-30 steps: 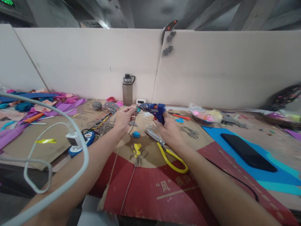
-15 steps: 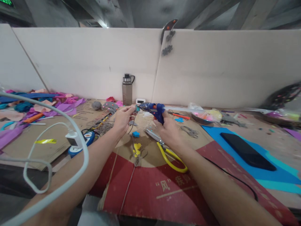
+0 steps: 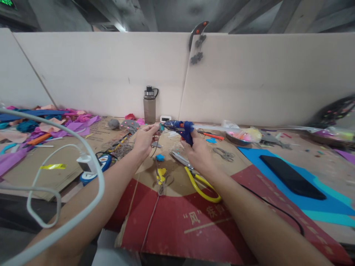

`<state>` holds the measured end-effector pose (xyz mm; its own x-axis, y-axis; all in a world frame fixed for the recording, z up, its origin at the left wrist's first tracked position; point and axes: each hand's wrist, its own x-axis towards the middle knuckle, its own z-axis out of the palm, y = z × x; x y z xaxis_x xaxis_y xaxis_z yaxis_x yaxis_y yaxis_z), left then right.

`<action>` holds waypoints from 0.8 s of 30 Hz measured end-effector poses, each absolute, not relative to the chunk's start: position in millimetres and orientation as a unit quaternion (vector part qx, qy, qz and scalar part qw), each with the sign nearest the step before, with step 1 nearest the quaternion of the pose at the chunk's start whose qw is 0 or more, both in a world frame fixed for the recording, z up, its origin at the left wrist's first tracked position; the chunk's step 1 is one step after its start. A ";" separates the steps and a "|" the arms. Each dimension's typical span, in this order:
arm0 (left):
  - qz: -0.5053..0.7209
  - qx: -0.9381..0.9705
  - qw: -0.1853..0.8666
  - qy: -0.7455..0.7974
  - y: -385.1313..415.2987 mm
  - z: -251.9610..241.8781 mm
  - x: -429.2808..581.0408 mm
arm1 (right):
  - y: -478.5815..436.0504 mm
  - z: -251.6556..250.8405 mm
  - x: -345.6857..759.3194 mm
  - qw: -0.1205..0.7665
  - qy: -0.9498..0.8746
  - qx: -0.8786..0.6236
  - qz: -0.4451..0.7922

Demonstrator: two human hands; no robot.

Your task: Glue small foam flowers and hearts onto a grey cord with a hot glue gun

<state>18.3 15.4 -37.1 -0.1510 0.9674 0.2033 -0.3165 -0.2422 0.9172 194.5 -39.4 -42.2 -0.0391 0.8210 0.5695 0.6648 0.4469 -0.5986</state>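
My right hand (image 3: pixel 198 149) is closed around the handle of a blue hot glue gun (image 3: pixel 180 127), a clear glue stick (image 3: pixel 210 128) jutting from its back. The gun's nozzle meets a small teal piece (image 3: pixel 161 128) pinched in the fingertips of my left hand (image 3: pixel 146 138); its exact shape is too small to tell. Twine hangs from that piece toward a yellow cutout (image 3: pixel 161 176) and a twine bow (image 3: pixel 161 188) on the cardboard. Between my forearms lie a blue flower cutout (image 3: pixel 160 157) and yellow-handled scissors (image 3: pixel 201 184).
A grey water bottle (image 3: pixel 149 105) stands by the white partition (image 3: pixel 111 70). To the right, a black phone (image 3: pixel 292 177) lies on blue sheets (image 3: pixel 252 155). Coloured scraps (image 3: pixel 55 122) heap at the left. A white cable (image 3: pixel 95 159) loops across the near left, by a blue power strip (image 3: pixel 97 173).
Both hands, the glue gun and the teal piece hold nearly the same position. The whole view has shifted very slightly.
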 end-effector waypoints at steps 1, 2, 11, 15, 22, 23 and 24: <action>0.658 0.434 0.487 0.376 15.7 -37.7 18.3 | -39.3 -42.3 194.3 0.458 -0.716 -0.520 0.089; 0.656 0.436 0.488 0.376 16.1 -38.1 18.3 | -39.1 -42.5 194.2 0.457 -0.717 -0.518 0.092; 0.660 0.404 0.509 0.377 17.9 -38.2 16.3 | -37.2 -42.2 195.4 0.491 -0.698 -0.502 0.137; 0.659 0.393 0.518 0.378 18.4 -38.0 15.7 | -40.2 -38.2 194.9 0.503 -0.698 -0.483 0.161; 0.656 0.400 0.521 0.370 18.7 -38.9 16.2 | -35.2 -43.3 195.0 0.508 -0.696 -0.481 0.157; 0.656 0.402 0.521 0.370 18.8 -39.1 16.1 | -34.7 -44.2 195.2 0.505 -0.697 -0.486 0.150; 0.656 0.405 0.519 0.369 19.0 -39.3 16.0 | -34.8 -44.7 195.6 0.498 -0.699 -0.493 0.139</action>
<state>16.0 19.0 -39.3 -0.1333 0.9800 0.1475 -0.3824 -0.1882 0.9046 195.6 -34.8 -44.7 -0.0167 0.8283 0.5600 0.5516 0.4747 -0.6858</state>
